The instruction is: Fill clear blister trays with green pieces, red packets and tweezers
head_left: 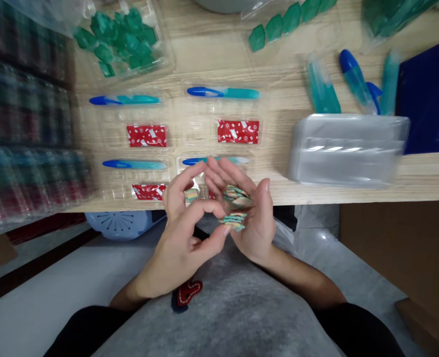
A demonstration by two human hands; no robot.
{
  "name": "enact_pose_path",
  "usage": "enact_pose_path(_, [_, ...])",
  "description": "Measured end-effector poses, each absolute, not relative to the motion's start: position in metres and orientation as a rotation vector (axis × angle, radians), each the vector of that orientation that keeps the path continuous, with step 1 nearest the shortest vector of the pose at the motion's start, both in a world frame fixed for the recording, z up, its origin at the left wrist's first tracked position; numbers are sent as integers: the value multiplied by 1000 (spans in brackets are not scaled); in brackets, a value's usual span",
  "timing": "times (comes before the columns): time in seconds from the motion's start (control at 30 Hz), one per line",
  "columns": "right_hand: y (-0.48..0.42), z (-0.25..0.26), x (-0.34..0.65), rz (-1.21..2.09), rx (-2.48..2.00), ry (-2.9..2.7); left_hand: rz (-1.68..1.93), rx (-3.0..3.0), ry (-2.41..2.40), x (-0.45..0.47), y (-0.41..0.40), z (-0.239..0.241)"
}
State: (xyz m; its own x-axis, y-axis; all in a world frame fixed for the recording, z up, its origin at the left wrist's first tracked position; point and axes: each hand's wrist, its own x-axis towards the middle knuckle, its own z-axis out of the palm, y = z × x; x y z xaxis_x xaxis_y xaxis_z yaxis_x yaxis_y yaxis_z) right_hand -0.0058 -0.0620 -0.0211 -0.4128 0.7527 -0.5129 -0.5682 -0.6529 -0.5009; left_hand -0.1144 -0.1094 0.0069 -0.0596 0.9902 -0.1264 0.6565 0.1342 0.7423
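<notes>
My right hand [252, 218] is cupped, fingers curled round a small stack of flat pastel pieces [236, 206], green, yellow and pink. My left hand [184, 223] is closed in a pinch against that stack, thumb and forefinger touching its lower edge, with one more pastel piece [191, 194] between its fingers. Both hands hover just in front of the wooden table's [219, 64] near edge, over my lap. Right behind them lie clear blister trays [137, 144], each with a blue-teal pen [124, 100] and a red patterned packet [147, 135].
A stack of empty clear trays [347, 148] stands at the right. Bags of green faceted pieces [120, 39] and loose teal pens [355, 79] lie at the back. Packed stacked trays [26, 139] fill the left. A dark blue box [431, 94] stands far right.
</notes>
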Motion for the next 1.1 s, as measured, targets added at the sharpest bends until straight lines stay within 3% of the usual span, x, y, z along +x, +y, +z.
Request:
enact_pose_path(0.57, [-66, -24, -6, 2117, -917, -391, 629, 1874, 1928, -107, -104, 3])
enact_pose_path(0.9, [-51, -43, 14, 2048, -1125, -173, 1023, 1166, 2048, -140, -89, -16])
enact_pose_path(1.1, [-45, -44, 24, 1966, -1172, -215, 948, 1140, 2108, -170, -31, -59])
